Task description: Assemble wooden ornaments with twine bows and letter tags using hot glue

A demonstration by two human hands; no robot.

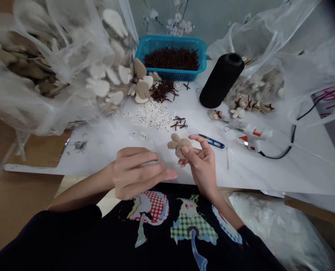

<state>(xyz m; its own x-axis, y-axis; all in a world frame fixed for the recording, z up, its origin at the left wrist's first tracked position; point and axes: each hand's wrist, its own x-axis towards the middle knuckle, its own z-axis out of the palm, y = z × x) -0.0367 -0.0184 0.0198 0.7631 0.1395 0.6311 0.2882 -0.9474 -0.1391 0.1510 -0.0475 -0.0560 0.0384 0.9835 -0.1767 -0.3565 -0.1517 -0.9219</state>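
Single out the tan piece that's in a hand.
The eared tan piece pinched in the right hand; the other tan pieces lie on the table or in plastic bags.

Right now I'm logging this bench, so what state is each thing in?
Plush: held by right hand
Left hand: loosely curled, palm hidden
Left bag: open, filled
Basket: uncovered, holding bows
Tags: loosely heaped
Snips: lying flat
Glue gun: set down, cord attached; heat unclear
Cylinder: standing on end
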